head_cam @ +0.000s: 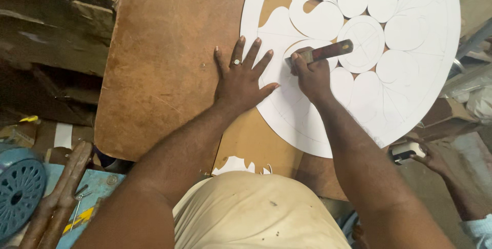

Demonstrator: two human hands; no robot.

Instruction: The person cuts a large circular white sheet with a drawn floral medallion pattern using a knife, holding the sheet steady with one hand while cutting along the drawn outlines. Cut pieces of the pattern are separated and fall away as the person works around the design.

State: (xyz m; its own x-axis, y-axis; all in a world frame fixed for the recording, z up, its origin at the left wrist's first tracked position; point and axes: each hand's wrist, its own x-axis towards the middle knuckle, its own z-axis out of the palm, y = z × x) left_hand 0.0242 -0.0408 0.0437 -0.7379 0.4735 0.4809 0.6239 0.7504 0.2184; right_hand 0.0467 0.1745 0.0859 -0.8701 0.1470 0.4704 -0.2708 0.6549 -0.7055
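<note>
On the brown board (164,64) lies a round white sheet (410,90) cut into a petal pattern, and the left hand (241,77) rests flat on its edge with fingers spread apart. Just beside it, the right hand (310,75) is clenched around a dark-handled cutting tool (328,50) whose end sits on the sheet near the central circle. At the lower right, another person's hand (433,157) grips a small white object (407,150).

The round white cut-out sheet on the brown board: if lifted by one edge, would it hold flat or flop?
The round white cut-out sheet looks thin, so it would likely sag. Its narrow strips between petal openings could tear. The left hand presses it flat while the right hand works, suggesting it slides easily.
</note>
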